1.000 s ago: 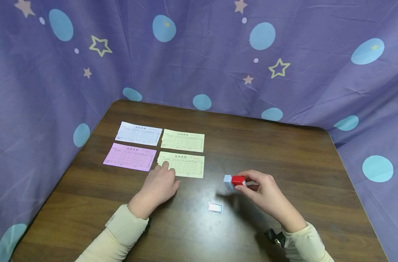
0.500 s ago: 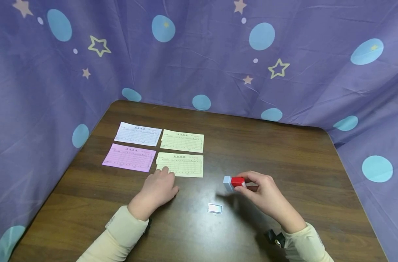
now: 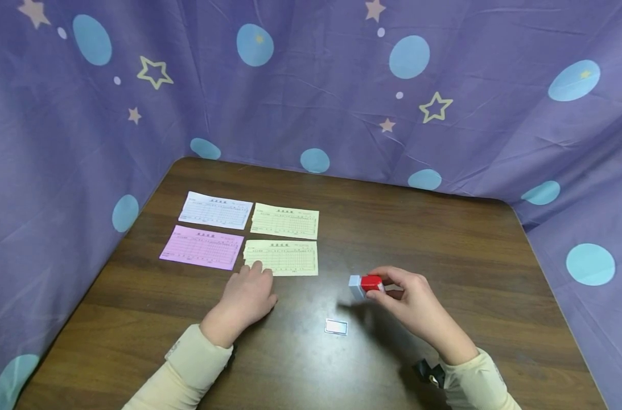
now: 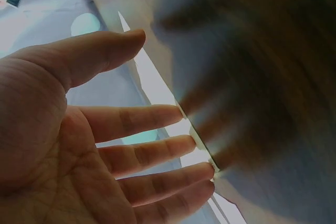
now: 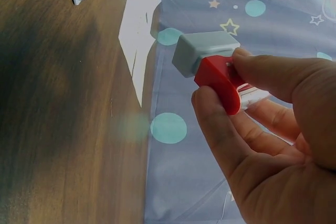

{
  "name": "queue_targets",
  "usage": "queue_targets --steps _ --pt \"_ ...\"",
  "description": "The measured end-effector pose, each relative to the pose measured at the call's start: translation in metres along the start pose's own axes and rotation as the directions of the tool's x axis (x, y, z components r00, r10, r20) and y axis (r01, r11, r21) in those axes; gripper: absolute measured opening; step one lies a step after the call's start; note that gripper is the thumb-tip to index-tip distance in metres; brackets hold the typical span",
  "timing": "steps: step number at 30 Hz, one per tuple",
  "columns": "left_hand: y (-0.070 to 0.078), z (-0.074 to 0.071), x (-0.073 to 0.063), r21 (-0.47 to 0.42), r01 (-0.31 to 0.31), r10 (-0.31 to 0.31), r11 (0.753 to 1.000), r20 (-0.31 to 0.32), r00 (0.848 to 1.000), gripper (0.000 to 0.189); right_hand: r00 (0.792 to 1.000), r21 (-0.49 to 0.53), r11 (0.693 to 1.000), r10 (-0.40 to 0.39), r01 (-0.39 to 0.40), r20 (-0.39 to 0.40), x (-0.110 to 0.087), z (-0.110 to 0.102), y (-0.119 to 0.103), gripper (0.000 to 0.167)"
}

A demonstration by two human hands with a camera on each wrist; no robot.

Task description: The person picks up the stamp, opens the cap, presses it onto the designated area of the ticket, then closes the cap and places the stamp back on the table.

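Note:
My right hand (image 3: 410,296) pinches a stamp with a red body (image 3: 372,283) and a pale grey-blue end block (image 3: 355,287), held above the table and turned sideways. In the right wrist view the thumb and fingers grip the red part (image 5: 218,80). My left hand (image 3: 245,296) lies with fingers extended, its fingertips touching the lower left edge of the near green slip (image 3: 290,256). The left wrist view shows the left fingers (image 4: 152,148) straight against the slip's edge, holding nothing. A small flat rectangular piece with a rim (image 3: 336,327), perhaps the stamp's cap, lies between the hands.
Beyond the near green slip lies another green slip (image 3: 285,221). A white-blue slip (image 3: 215,210) and a pink slip (image 3: 202,246) lie to the left. Purple curtains (image 3: 311,85) hang around the brown wooden table (image 3: 418,228).
My left hand has drawn back slightly towards me, and the near green slip has turned a little, its lower edge now more level. The right hand and stamp have hardly moved.

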State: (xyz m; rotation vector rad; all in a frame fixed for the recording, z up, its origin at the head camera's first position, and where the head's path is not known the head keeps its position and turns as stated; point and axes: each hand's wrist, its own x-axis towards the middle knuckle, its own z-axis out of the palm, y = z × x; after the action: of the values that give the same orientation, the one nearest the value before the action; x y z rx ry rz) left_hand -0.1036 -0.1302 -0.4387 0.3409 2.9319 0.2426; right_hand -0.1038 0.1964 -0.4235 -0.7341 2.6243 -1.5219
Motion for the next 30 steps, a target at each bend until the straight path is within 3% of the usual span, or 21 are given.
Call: queue_targets --steps 13,21,30 --pt "0.012 0.000 -0.006 0.004 -0.033 0.032 0.999 0.033 0.999 0.034 0.999 -0.045 0.999 -0.028 0.026 -0.028 -0.001 -0.001 0.003 0.033" --pt "0.020 0.004 -0.010 0.012 -0.093 0.093 0.996 -0.008 0.996 0.032 1.000 -0.047 0.999 -0.008 0.008 -0.016 -0.001 -0.001 0.004 0.034" --pt "0.029 0.007 -0.014 -0.018 -0.142 0.142 0.990 0.000 0.990 0.040 0.999 -0.068 0.997 0.044 -0.044 -0.010 -0.001 -0.002 0.003 0.032"
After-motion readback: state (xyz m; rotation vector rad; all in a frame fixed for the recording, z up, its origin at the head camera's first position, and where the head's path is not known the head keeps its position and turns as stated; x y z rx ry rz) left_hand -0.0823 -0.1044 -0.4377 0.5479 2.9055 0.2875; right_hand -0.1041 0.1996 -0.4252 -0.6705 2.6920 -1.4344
